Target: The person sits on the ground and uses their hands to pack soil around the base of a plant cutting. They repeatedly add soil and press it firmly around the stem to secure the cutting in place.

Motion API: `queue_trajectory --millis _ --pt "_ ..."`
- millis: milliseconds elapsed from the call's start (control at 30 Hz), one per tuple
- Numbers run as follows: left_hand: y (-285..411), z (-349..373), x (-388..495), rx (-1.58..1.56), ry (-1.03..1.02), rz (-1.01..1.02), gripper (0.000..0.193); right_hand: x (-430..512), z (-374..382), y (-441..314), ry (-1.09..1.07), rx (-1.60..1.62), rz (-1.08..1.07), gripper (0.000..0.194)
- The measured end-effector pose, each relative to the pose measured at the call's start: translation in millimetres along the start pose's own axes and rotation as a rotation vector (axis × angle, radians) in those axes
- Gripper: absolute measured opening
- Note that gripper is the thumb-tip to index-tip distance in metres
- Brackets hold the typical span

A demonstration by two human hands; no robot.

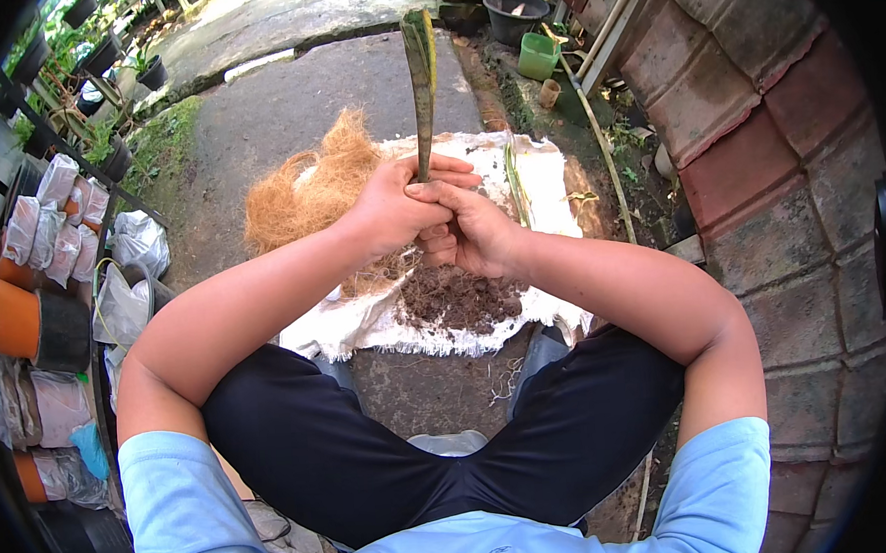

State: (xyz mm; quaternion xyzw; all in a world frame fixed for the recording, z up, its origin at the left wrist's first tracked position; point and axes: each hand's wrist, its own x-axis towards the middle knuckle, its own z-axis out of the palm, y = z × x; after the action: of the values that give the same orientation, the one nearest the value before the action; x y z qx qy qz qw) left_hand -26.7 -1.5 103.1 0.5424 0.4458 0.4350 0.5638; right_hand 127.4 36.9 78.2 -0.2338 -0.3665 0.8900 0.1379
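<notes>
A snake plant leaf [422, 90] with a yellow edge stands upright between my hands. My left hand [402, 207] wraps around its lower end, some fingers stretched out to the right. Pressed against it from the right, my right hand [474, 226] closes around the same spot, its thumb lying across the front. The leaf's base is hidden inside both hands. Below them a heap of dark soil [459, 298] lies on a white woven sack [547, 188]. Brown coconut fibre [303, 197] is piled to the left of my hands. More slender green leaves [515, 182] lie on the sack at the right.
Pots and plastic-wrapped packets [46, 230] line a rack on the left. Roof tiles [752, 155] stand along the right, with a long thin pole [601, 144] beside them. Farther off are a green container [538, 55] and a black basin [516, 17].
</notes>
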Motion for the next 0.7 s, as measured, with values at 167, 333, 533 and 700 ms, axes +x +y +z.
queue_trajectory --millis 167,333,533,700 --pt "0 -7 0 0.008 -0.081 -0.014 0.053 0 -1 -1 -0.013 -0.032 0.029 0.032" --pt "4 -10 -7 0.049 -0.063 -0.003 0.051 -4 0 -8 0.014 -0.079 -0.023 0.032" --pt "-1 -7 -3 0.164 0.101 -0.035 0.037 0 0 -10 0.203 -0.12 -0.042 0.027" --pt "-3 -6 -3 0.128 0.071 -0.047 0.033 -9 5 -22 0.105 -0.081 0.0 0.028"
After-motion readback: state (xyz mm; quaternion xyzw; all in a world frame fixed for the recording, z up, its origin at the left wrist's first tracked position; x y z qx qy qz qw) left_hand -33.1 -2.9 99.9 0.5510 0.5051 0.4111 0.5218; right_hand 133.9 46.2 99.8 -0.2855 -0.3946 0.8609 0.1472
